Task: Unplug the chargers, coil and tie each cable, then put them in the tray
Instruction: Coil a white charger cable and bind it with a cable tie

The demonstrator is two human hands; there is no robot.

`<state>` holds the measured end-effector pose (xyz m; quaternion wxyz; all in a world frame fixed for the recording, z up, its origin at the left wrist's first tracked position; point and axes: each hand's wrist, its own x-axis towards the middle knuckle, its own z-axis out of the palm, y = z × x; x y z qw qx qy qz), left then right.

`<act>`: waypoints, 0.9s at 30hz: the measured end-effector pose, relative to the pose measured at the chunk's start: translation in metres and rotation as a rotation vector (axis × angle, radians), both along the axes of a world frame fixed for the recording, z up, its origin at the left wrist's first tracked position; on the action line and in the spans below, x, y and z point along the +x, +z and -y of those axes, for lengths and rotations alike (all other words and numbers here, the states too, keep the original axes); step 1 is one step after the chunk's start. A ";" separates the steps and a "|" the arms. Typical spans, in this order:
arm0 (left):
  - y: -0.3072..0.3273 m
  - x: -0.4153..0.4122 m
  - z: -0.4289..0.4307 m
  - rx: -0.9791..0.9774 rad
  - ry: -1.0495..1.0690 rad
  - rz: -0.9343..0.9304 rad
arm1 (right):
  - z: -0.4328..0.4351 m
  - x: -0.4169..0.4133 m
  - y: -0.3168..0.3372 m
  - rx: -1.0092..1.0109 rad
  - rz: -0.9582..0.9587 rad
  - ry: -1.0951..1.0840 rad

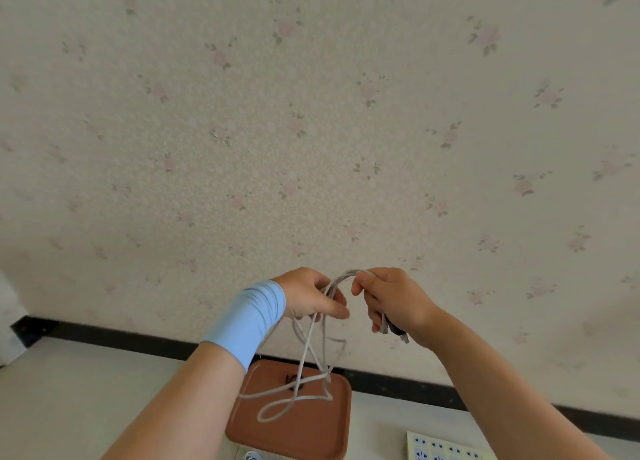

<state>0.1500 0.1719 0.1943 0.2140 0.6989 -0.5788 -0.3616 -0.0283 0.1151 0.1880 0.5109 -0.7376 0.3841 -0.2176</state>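
Left hand (pixel 308 296) and right hand (pixel 393 300) both curl their fingers round the grey cable (pixel 302 359) above the tray (pixel 311 435). The power strip (pixel 446 449) at five o'clock is cropped.

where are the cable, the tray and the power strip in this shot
cable (pixel 341 276): head view, on the arch at its top.
tray (pixel 311 432): head view, on its bare brown floor near the front.
power strip (pixel 446 449): head view, on its socket face at bottom right.

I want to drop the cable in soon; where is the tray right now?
The brown tray lies at the bottom centre of the head view, under the dangling grey cable, left of the power strip.
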 end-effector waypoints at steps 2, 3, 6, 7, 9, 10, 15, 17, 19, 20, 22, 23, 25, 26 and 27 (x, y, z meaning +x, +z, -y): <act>0.000 0.002 0.000 0.108 0.003 0.083 | -0.002 0.005 -0.003 -0.041 -0.027 -0.053; -0.001 0.003 0.000 0.144 0.000 0.103 | -0.004 0.007 -0.004 -0.058 -0.034 -0.079; -0.003 0.006 0.000 0.185 0.007 0.163 | -0.006 0.012 -0.004 -0.085 -0.017 -0.171; -0.003 0.009 0.000 0.177 0.027 0.167 | -0.005 0.013 -0.005 -0.081 0.001 -0.207; -0.004 0.013 0.002 0.109 0.090 0.110 | -0.003 0.014 -0.005 -0.056 0.058 -0.274; -0.005 0.014 0.002 0.051 0.127 0.039 | -0.001 0.014 -0.005 -0.037 0.096 -0.300; -0.003 0.007 -0.002 -0.172 0.179 -0.214 | 0.005 0.011 -0.004 0.152 0.211 -0.244; -0.009 0.004 -0.002 -0.168 0.141 -0.107 | 0.003 0.008 -0.005 0.217 0.208 -0.140; -0.018 0.001 -0.001 -0.133 0.099 -0.020 | -0.002 0.008 -0.006 0.210 0.152 -0.064; -0.021 0.000 0.000 -0.122 0.082 0.002 | -0.005 0.010 -0.006 0.200 0.116 -0.056; -0.025 -0.004 -0.001 -0.129 0.041 0.037 | -0.009 0.015 -0.005 0.170 0.026 -0.098; -0.026 -0.005 -0.001 -0.135 0.020 0.052 | -0.009 0.017 -0.006 0.152 -0.011 -0.142; -0.024 -0.011 -0.002 -0.148 -0.027 0.052 | -0.009 0.019 -0.008 0.122 -0.018 -0.258; -0.023 -0.015 -0.002 -0.162 -0.047 0.040 | -0.008 0.019 -0.009 0.111 0.017 -0.315; -0.022 -0.021 -0.003 -0.183 -0.064 0.025 | -0.006 0.019 -0.010 0.100 0.058 -0.357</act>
